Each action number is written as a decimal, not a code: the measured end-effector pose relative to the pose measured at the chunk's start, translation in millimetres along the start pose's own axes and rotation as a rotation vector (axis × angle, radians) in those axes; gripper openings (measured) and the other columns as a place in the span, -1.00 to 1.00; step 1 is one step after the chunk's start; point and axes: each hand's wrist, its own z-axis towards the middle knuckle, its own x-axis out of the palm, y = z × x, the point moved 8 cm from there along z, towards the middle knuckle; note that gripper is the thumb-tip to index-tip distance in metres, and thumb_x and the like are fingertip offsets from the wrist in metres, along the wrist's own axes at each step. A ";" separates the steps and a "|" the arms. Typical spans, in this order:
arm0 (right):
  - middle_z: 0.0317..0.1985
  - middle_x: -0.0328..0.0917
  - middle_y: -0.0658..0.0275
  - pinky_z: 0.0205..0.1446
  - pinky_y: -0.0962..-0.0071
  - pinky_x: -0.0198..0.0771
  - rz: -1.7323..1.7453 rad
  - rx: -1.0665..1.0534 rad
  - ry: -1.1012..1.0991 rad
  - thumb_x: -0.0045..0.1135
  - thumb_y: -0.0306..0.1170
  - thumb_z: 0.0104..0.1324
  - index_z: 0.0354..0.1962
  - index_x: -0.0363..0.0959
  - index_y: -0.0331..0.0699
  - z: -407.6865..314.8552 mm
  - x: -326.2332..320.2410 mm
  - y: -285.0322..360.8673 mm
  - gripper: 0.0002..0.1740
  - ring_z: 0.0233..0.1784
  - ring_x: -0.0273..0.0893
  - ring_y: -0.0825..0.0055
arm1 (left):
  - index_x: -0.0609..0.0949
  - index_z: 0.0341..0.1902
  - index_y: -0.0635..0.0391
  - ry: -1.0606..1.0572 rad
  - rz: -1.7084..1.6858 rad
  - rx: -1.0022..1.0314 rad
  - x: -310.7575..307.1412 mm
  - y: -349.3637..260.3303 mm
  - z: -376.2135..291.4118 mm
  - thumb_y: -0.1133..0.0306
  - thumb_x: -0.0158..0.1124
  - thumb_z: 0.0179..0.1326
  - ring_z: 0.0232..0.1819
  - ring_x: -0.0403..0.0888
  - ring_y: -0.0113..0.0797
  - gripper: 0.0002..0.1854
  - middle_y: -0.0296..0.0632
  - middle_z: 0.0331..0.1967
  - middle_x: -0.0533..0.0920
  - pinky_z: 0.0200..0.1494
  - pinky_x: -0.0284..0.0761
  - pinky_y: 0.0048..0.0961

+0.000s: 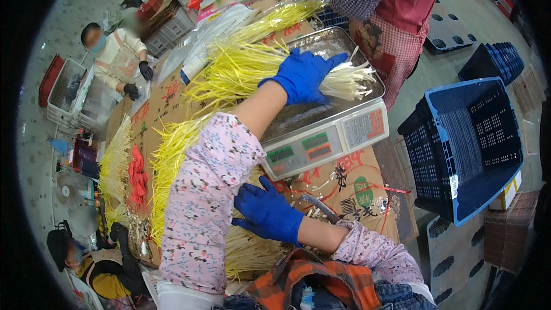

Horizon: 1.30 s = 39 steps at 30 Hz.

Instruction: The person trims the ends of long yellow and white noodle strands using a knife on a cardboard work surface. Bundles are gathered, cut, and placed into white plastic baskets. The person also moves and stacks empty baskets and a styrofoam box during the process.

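Note:
My left hand, in a blue glove, grips a bundle of yellow chives with white stems, across the metal pan of a digital scale. The stems point right and the yellow leaves spread left past the pan. Below the scale, my right hand, gloved in blue, is open with its fingers apart and nothing visible in it. Pale stalks lie beneath and beside it. A curved blade rests partly hidden by my right forearm. More yellow chives lie left of my left sleeve.
Cardboard with red string covers the table. A co-worker in a checked apron stands beyond the scale; two other people work at the left. A blue plastic crate stands at the right. A red plastic bag lies between chive piles.

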 end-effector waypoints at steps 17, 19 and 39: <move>-0.10 0.63 0.19 0.21 0.16 0.38 0.037 -0.035 -0.248 0.19 -0.23 0.33 0.02 0.49 -0.16 -22.5 -50.5 36.3 -0.65 0.01 0.60 0.27 | 0.65 0.08 0.06 -0.481 -0.395 -0.117 -56.9 31.2 -232.1 0.39 0.37 0.20 -0.04 0.63 -0.20 -0.65 -0.13 -0.07 0.68 0.07 0.50 -0.34; -0.16 0.64 0.16 0.16 0.16 0.40 0.096 -0.056 -0.279 0.17 -0.23 0.34 0.00 0.49 -0.19 -25.3 -47.8 39.0 -0.66 -0.03 0.61 0.25 | 0.66 0.04 0.09 -0.453 -0.475 -0.231 -46.4 38.1 -263.5 0.42 0.36 0.22 -0.08 0.65 -0.26 -0.70 -0.13 -0.11 0.69 0.04 0.51 -0.38; -0.21 0.66 0.12 -0.08 0.21 0.48 0.061 -0.011 -0.351 0.23 -0.37 0.27 -0.06 0.54 -0.25 -46.7 -70.3 29.4 -0.71 -0.18 0.61 0.15 | 0.73 -0.18 0.12 0.068 -0.582 -0.610 91.5 70.1 -365.4 0.22 0.33 0.19 -0.23 0.70 -0.19 -0.75 -0.07 -0.26 0.73 -0.11 0.58 -0.34</move>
